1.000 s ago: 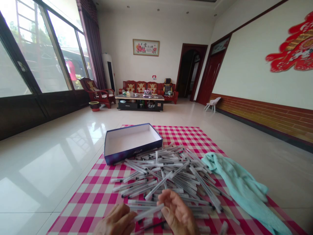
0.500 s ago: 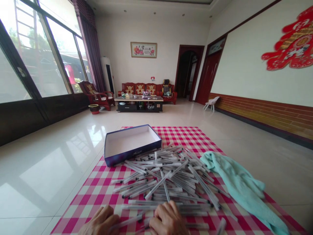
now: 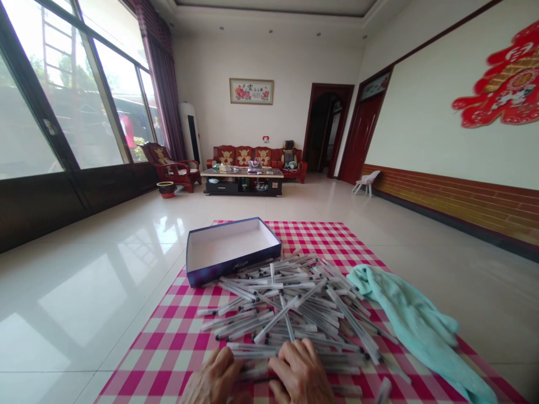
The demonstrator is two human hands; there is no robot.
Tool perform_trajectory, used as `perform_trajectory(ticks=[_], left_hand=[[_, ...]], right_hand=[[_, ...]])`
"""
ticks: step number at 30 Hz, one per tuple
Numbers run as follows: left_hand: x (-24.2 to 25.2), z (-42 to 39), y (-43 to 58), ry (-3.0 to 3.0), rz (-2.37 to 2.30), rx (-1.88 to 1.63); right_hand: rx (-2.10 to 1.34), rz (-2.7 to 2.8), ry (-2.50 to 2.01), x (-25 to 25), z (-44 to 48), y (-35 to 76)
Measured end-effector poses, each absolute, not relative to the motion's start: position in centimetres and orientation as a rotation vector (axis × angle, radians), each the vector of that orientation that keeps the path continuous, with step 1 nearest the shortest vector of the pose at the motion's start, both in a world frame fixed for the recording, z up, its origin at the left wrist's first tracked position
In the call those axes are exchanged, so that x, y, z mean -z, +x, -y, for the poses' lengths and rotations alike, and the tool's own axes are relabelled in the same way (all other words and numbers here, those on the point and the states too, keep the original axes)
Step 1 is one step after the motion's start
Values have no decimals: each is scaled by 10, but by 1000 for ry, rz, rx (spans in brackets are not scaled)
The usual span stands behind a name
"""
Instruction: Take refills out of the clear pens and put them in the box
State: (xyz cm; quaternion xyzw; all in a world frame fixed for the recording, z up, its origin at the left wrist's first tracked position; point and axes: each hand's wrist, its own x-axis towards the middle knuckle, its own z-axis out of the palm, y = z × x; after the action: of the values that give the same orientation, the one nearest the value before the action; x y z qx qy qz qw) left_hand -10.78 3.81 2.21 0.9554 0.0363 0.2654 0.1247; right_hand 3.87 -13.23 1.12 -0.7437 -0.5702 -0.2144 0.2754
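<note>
At the near end of the checked cloth (image 3: 147, 359), the fingers of the left hand (image 3: 214, 377) and right hand (image 3: 301, 371) are curled inward, with a narrow gap left between the hands. Whether a pen is gripped by either cannot be told, as the undersides are hidden. Beyond them, the pens (image 3: 297, 301) are heaped crosswise. The far left side is blocked by a shallow box (image 3: 236, 266); to the right, a crumpled towel (image 3: 406, 314) is laid.
</note>
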Motion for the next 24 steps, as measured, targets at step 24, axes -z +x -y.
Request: perform_trajectory(ticks=[24], left_hand=[[-5,-58,-110,2905,-122,-662]], right_hand=[[598,1634,-2013,-18,121,42]])
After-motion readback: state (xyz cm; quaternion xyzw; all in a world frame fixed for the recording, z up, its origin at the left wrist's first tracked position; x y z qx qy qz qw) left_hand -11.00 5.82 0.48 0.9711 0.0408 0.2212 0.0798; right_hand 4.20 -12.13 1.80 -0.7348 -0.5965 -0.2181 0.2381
